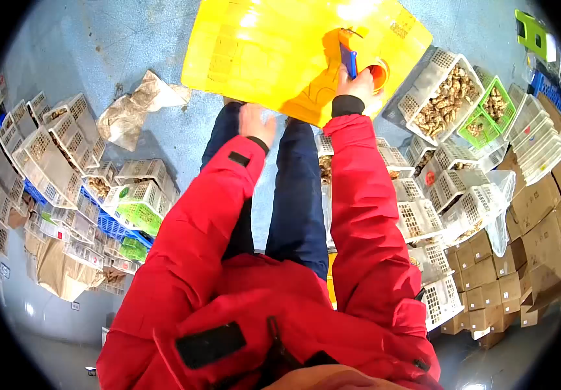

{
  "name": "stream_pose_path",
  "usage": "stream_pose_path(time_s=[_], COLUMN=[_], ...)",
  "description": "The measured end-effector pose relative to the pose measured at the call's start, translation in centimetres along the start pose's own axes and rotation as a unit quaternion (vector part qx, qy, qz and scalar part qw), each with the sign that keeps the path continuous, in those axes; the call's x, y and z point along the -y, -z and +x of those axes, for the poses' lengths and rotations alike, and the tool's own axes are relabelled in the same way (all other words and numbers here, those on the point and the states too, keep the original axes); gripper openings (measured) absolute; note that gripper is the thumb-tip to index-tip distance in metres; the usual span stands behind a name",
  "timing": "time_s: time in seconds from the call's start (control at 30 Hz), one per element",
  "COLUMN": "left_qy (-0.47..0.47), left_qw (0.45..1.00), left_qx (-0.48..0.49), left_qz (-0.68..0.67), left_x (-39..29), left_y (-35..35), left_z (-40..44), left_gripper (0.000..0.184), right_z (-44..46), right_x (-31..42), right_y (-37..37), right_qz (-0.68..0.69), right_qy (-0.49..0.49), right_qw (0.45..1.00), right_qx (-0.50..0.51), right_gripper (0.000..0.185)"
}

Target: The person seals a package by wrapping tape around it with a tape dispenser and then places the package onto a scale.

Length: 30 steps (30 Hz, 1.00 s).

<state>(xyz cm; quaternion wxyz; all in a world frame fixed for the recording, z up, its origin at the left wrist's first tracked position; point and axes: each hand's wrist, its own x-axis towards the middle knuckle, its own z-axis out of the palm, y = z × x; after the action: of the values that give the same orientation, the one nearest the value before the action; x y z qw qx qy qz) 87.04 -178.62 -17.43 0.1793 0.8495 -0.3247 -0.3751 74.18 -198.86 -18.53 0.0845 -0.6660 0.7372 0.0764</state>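
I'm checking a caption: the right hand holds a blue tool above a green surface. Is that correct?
Not quite: the surface is yellow, not green, as the head view shows. The right hand does hold a blue tool above it.

Can slide easily over the left part of the yellow box. On its right part, blocked by the right hand, blue tool and orange ring. Beyond its right edge, blocked by a white basket.
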Motion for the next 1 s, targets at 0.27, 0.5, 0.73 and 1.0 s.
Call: stream_pose_path(time_s=[0.27,0.5,0.73,1.0], left_qy=[-0.041,0.229,0.286,0.251], left_qw=[0.945,0.961,0.737,0.926], left_qx=[0.321,0.071,0.277,0.211], left_qz=[0.057,-0.141,-0.547,-0.186], left_x=[1.5,22.4,27.2,11.1], left_y=[-1.9,12.8,22.4,11.3], left_z=[3.4,10.2,17.2,6.4], left_gripper=[0.036,0.033,0.025,0.038], right_z=[-1.4,-5.0,-7.8,-8.0], right_x=[-3.6,-7.1,-10.9,-16.6], right_y=[0.4,1.3,3.7,4.6], right_qz=[0.021,0.046,0.282,0.500], right_qy=[0.202,0.196,-0.094,-0.261], right_qw=[0.978,0.979,0.921,0.814], right_qx=[-0.044,0.039,0.252,0.140], right_gripper=[0.030,0.026,0.062,0.050])
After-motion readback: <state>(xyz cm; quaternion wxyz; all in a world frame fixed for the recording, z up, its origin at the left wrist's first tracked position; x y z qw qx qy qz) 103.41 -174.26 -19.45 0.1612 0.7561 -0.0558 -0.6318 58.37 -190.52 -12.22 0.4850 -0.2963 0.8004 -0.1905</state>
